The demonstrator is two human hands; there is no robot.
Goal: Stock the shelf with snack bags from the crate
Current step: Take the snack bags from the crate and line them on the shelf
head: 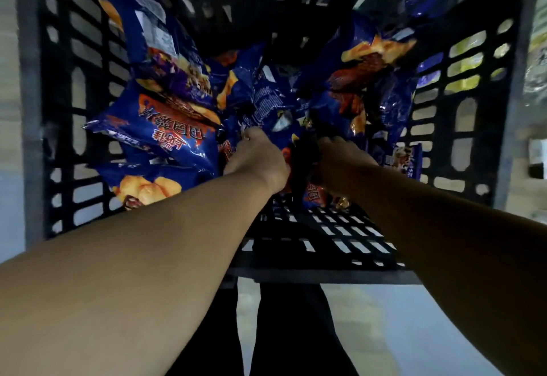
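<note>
crate (32,115), black slatted plastic, seen from above, my arms both reaching down inside. blue snack bags (165,127) heaped on its floor, some leaning on the left wall, more at the right. left hand (256,158) down in the middle of the heap, fingers curled into the bags, looks like it grips one. right hand (340,158) just beside it, fingers buried among bags; can't tell its grip.

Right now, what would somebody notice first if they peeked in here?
First, the shiny blue snack bags heaped inside the dark slatted crate. Then two bare arms reaching down from the near side, with the left hand and right hand among the bags at the centre.
</note>
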